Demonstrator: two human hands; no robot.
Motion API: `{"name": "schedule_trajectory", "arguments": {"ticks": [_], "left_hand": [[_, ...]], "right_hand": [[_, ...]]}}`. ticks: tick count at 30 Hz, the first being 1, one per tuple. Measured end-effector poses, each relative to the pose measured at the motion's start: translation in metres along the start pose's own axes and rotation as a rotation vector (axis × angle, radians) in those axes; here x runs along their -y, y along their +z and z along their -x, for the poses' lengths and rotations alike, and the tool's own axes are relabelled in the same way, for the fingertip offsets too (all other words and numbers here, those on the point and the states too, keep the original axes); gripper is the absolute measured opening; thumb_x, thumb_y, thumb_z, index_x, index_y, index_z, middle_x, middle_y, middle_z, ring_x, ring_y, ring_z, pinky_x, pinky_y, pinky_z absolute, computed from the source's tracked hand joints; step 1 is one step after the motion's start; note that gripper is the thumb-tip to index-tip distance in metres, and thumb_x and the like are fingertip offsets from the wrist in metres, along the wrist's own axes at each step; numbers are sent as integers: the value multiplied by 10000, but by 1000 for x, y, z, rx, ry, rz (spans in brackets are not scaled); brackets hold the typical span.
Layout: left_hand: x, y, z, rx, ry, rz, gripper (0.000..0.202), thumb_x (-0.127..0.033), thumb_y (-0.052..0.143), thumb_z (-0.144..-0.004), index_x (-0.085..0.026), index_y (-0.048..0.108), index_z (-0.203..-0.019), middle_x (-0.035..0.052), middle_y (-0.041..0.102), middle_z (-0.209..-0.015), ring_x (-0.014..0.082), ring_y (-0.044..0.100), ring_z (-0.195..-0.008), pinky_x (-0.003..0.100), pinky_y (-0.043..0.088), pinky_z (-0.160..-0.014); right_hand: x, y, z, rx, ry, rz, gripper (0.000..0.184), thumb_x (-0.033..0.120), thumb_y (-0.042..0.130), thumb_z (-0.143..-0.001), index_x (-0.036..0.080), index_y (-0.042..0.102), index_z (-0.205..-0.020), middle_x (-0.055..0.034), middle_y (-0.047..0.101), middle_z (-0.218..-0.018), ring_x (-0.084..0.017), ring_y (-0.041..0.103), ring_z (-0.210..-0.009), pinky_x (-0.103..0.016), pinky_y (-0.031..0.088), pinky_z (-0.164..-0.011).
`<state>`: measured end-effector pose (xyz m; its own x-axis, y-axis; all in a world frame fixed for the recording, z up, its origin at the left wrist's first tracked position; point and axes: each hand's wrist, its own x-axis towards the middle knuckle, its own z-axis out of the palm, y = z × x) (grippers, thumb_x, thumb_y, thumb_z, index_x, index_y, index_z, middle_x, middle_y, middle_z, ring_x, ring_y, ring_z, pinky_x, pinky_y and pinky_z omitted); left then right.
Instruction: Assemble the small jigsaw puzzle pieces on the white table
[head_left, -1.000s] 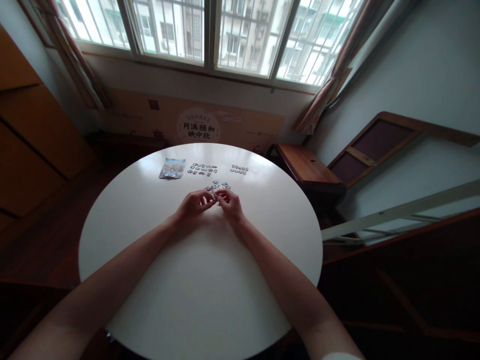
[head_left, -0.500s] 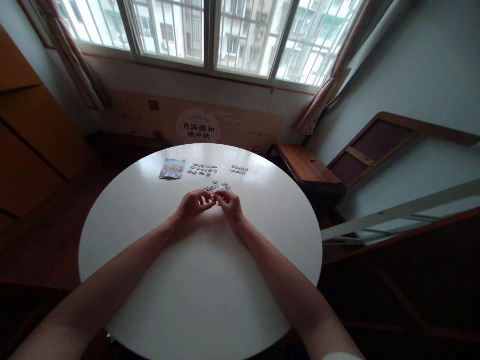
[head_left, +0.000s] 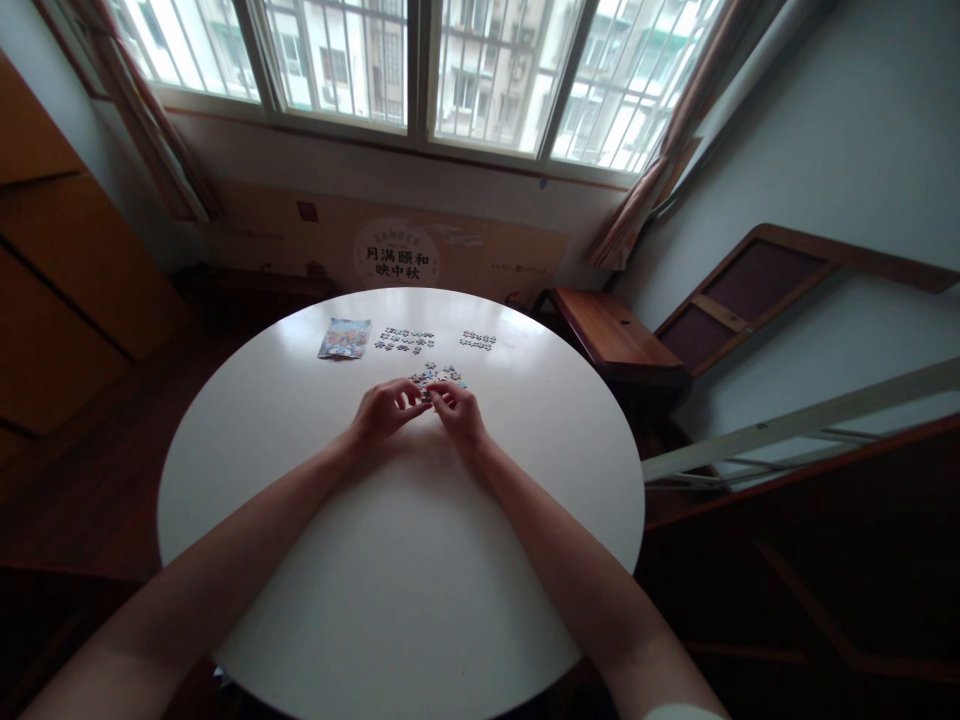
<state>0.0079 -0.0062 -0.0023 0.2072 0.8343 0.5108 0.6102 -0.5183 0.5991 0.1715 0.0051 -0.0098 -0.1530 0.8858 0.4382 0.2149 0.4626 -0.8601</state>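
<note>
My left hand (head_left: 382,407) and my right hand (head_left: 457,410) meet at the near side of a loose pile of jigsaw puzzle pieces (head_left: 451,372). Between their fingertips is a small puzzle piece (head_left: 426,396), largely covered by the fingers. Both hands are closed in a pinch around it; whether it is one piece or two joined cannot be made out. Beyond the pile, several pieces lie in rows (head_left: 405,341) at the left, and a second group in two rows (head_left: 478,341) lies at the right.
A colourful picture sheet (head_left: 345,338) lies left of the rows on the round white table (head_left: 390,560). Past the table's right edge stands a wooden stool or chair (head_left: 615,330). Barred windows (head_left: 337,65) are at the back.
The right hand's fingers have shifted very slightly at the pinch. Pile, rows and picture sheet stay where they were.
</note>
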Motion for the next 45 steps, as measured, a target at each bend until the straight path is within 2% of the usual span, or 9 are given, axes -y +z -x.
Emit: {"name": "schedule_trajectory", "arguments": {"ticks": [11,20,26,33,45], "left_hand": [[-2,-1,0,-14,-9,-8,318,-508,611,-773,-191,639,-772,4,659,-703,111,587,-543,213,448,-522],[-2,-1,0,-12,-14,-1,321,-504,624,-765,-192,655,-835,6,654,-716,111,588,-547,212,447,-520],[-1,-1,0,-13,-19,5,317,-496,626,-766,-194,661,-855,12,652,-719,114,585,-547,217,451,-521],[-2,-2,0,0,-8,21,290,-477,620,-772,-188,640,-774,15,662,-729,117,585,-554,217,448,-514],[-2,-1,-1,-4,25,25,233,-418,603,-801,-192,656,-812,10,657,-738,107,580,-555,213,450,-526]], "right_hand": [[6,0,2,35,-38,51,236,162,491,-795,191,684,-927,-52,659,-919,-136,602,-737,-252,499,-646],[0,0,0,45,-52,25,321,80,425,-769,198,688,-911,-37,632,-851,-148,590,-774,-275,498,-686],[-1,0,1,35,-51,52,309,75,437,-765,202,684,-901,-32,629,-845,-143,587,-758,-272,498,-693],[2,-1,1,7,-54,44,316,67,423,-756,192,673,-903,-33,632,-845,-139,593,-749,-267,502,-686],[3,-1,1,6,-29,45,309,86,434,-764,191,667,-937,-32,647,-827,-128,599,-708,-259,506,-668]]}}
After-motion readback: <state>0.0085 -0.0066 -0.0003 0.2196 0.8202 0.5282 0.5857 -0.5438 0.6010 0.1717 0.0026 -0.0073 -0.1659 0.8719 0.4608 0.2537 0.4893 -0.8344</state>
